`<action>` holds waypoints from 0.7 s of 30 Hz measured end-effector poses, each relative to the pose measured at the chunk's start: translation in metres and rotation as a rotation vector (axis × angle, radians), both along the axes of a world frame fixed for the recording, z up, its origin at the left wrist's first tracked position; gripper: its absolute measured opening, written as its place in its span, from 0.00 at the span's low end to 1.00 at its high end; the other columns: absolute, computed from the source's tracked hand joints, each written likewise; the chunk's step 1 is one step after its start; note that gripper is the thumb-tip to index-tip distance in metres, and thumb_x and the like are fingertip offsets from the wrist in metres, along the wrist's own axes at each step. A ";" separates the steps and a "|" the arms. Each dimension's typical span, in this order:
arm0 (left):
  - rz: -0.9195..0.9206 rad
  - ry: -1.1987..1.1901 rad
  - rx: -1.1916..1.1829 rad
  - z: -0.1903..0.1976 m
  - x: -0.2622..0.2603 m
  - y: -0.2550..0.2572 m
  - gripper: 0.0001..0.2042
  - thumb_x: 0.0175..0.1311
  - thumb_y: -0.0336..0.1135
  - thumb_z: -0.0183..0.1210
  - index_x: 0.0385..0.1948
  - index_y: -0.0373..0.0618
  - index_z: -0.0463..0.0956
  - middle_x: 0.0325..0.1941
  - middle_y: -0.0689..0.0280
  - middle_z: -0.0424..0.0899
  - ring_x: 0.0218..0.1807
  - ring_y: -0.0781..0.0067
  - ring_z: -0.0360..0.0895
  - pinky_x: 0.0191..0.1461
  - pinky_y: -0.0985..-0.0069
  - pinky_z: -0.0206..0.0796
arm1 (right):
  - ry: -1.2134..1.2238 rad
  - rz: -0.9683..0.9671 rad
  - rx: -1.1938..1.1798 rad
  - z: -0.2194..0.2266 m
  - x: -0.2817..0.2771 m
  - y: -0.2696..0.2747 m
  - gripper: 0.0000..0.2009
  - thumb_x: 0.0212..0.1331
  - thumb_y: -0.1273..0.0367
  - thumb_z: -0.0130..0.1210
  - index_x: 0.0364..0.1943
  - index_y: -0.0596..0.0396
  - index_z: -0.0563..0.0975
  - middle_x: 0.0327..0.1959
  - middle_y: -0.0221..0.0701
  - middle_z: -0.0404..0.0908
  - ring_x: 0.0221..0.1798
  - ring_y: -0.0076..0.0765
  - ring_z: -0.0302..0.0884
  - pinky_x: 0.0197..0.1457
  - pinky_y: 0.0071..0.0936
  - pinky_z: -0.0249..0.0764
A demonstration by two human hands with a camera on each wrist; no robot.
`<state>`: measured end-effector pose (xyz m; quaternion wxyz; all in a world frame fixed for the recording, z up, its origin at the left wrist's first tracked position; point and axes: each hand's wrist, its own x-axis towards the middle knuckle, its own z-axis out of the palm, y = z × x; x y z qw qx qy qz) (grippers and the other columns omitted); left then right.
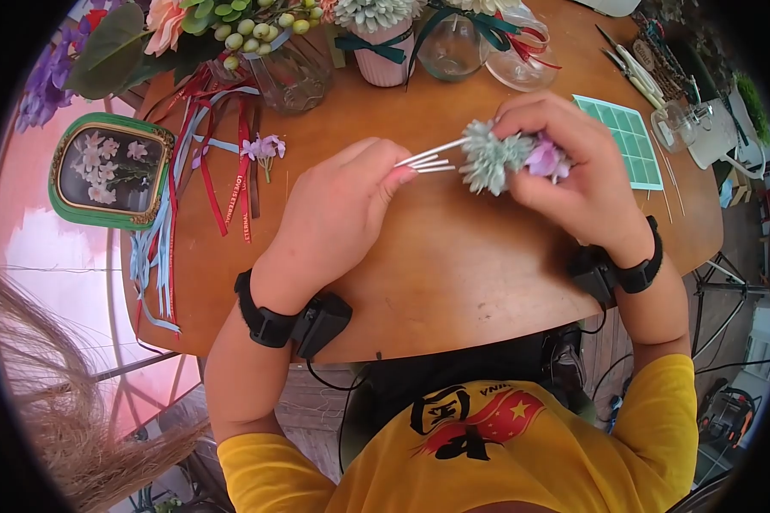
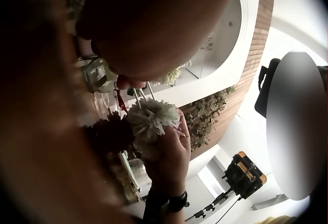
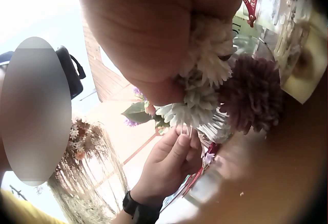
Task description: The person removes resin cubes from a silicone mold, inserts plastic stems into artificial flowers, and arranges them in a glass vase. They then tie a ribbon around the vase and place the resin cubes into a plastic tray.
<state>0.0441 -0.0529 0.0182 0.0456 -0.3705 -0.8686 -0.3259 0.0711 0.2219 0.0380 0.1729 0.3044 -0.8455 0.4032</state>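
My left hand (image 1: pixel 329 209) pinches several thin white stems (image 1: pixel 432 162) between thumb and fingers, their ends pointing right. The right hand (image 1: pixel 573 162) grips a pale grey-green flower (image 1: pixel 487 158) together with a small purple flower (image 1: pixel 546 159), fingers curled round them. One stem reaches the pale flower's left side. In the left wrist view the pale bloom (image 2: pixel 151 119) faces the camera, white stems running up from it to the left fingers. The right wrist view shows pale petals (image 3: pixel 192 103) under the right hand, and a dark purple bloom (image 3: pixel 252 95) beside them.
Red and blue ribbons (image 1: pixel 223 162) and a small lilac flower sprig (image 1: pixel 264 150) lie at the left, near a green-framed flower picture (image 1: pixel 111 171). Glass vases (image 1: pixel 291 77) and a pink pot (image 1: pixel 383 60) stand behind. A mint compartment tray (image 1: pixel 622 141) lies at the right.
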 end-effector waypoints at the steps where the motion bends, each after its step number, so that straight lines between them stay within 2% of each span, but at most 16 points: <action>1: 0.004 0.009 0.032 -0.001 -0.002 -0.001 0.07 0.76 0.32 0.54 0.44 0.38 0.76 0.33 0.56 0.77 0.35 0.54 0.75 0.40 0.67 0.68 | 0.014 -0.042 -0.016 0.000 -0.001 0.001 0.15 0.50 0.74 0.63 0.45 0.57 0.80 0.43 0.35 0.82 0.45 0.38 0.81 0.51 0.29 0.76; 5: 0.126 -0.061 0.085 -0.001 -0.005 -0.002 0.08 0.79 0.33 0.50 0.45 0.37 0.75 0.30 0.59 0.74 0.33 0.60 0.74 0.40 0.69 0.67 | -0.015 -0.165 -0.101 -0.003 -0.001 0.004 0.16 0.55 0.73 0.64 0.48 0.57 0.79 0.43 0.34 0.81 0.44 0.36 0.80 0.51 0.28 0.74; 8: 0.156 -0.111 0.077 -0.006 -0.007 -0.002 0.08 0.80 0.32 0.48 0.46 0.37 0.74 0.29 0.60 0.73 0.33 0.60 0.73 0.40 0.69 0.66 | -0.053 -0.203 -0.112 -0.004 0.000 -0.002 0.17 0.59 0.71 0.65 0.52 0.57 0.77 0.47 0.36 0.80 0.49 0.40 0.79 0.56 0.30 0.74; 11: 0.079 -0.099 0.071 -0.012 -0.008 -0.002 0.09 0.78 0.28 0.47 0.51 0.36 0.74 0.33 0.58 0.74 0.35 0.59 0.74 0.42 0.69 0.68 | 0.010 -0.100 0.068 -0.010 -0.004 0.001 0.19 0.62 0.68 0.65 0.55 0.58 0.75 0.52 0.39 0.78 0.55 0.45 0.77 0.61 0.33 0.72; 12: 0.066 -0.089 0.073 -0.012 -0.007 -0.003 0.10 0.77 0.26 0.47 0.53 0.36 0.73 0.34 0.57 0.74 0.36 0.58 0.74 0.44 0.68 0.68 | -0.052 -0.053 0.117 -0.010 -0.003 0.002 0.21 0.62 0.67 0.65 0.57 0.58 0.74 0.57 0.41 0.76 0.61 0.49 0.74 0.66 0.36 0.70; 16: 0.042 -0.065 0.054 -0.014 -0.006 -0.005 0.18 0.74 0.21 0.47 0.63 0.36 0.71 0.40 0.55 0.76 0.41 0.56 0.77 0.49 0.67 0.70 | -0.141 0.051 0.225 -0.010 0.005 -0.001 0.26 0.59 0.65 0.68 0.61 0.54 0.73 0.61 0.41 0.72 0.65 0.53 0.71 0.68 0.40 0.69; 21: 0.070 -0.066 -0.001 -0.018 -0.007 -0.008 0.21 0.74 0.21 0.48 0.67 0.34 0.69 0.42 0.53 0.78 0.45 0.55 0.79 0.52 0.66 0.71 | -0.105 0.004 0.263 -0.009 0.004 -0.003 0.31 0.59 0.62 0.69 0.65 0.53 0.71 0.64 0.43 0.71 0.67 0.55 0.69 0.71 0.42 0.67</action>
